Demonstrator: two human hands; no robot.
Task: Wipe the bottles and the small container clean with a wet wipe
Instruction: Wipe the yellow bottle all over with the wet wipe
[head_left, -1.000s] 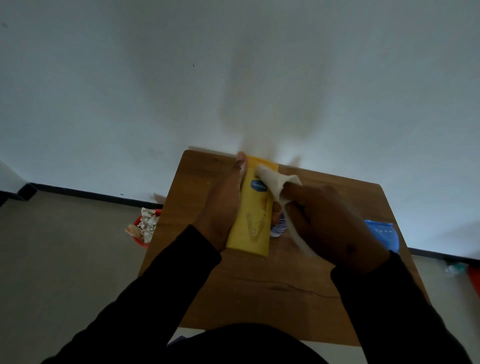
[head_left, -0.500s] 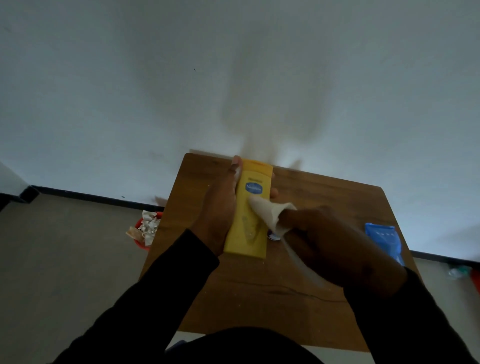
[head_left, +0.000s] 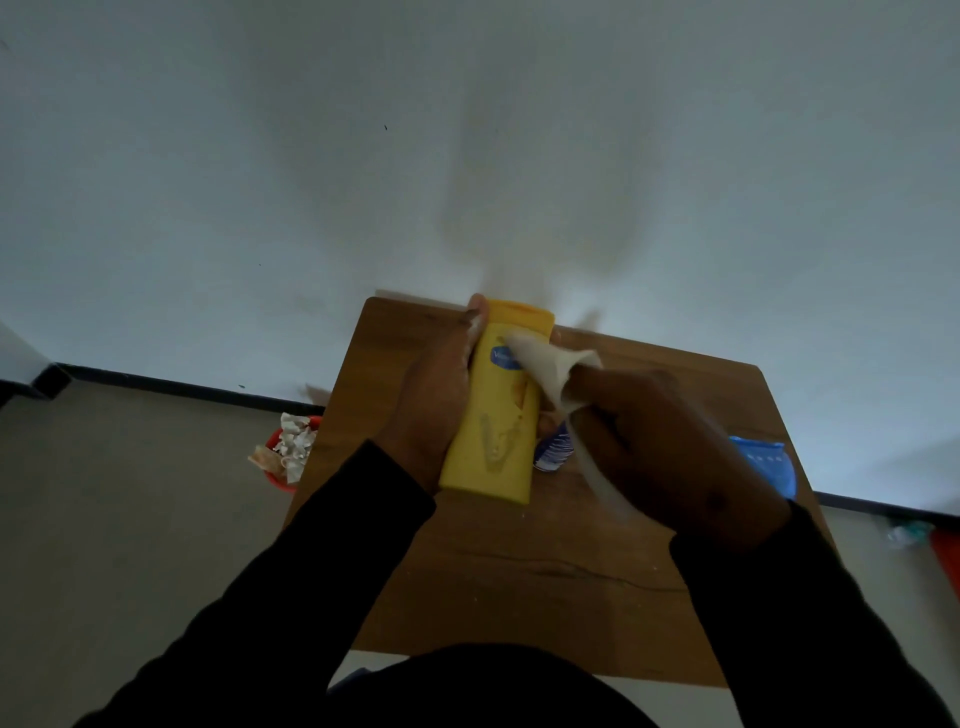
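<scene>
While wipe (head_left: 550, 371) rubs it, yellow bottle (head_left: 498, 421)

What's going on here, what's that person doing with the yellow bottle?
A person is cleaning a yellow bottle over a small wooden table. The left hand grips the bottle, and the right hand holds a white wet wipe whose tip touches the bottle's front near the blue label. Smudges show lower on the front. A blue packet lies on the table's right side, and a red bin of crumpled paper sits on the floor.

One yellow bottle (head_left: 493, 415), one wipe (head_left: 545, 371), two hands.
</scene>
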